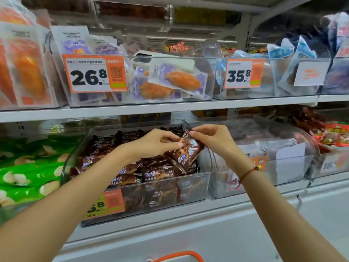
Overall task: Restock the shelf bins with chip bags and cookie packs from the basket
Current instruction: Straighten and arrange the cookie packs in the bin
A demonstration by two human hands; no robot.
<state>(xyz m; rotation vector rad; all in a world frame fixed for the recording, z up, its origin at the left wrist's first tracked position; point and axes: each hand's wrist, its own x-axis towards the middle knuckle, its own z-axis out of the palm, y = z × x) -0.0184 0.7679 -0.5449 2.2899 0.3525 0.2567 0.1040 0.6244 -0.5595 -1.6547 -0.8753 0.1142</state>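
Note:
A brown cookie pack [188,148] is held upright over a clear shelf bin [206,186] on the lower shelf. My left hand [156,142] pinches the pack's left edge. My right hand [213,137] pinches its top corner. The bin is filled with several more brown cookie packs [151,171]. An orange basket handle [177,255] shows at the bottom edge; the basket itself is out of view.
Green chip bags [28,173] lie left of the bin. A clear bin with white packs [264,157] stands to the right, red packs [334,135] beyond it. The upper shelf holds bins with price tags 26.8 [94,73] and 35.8 [243,72].

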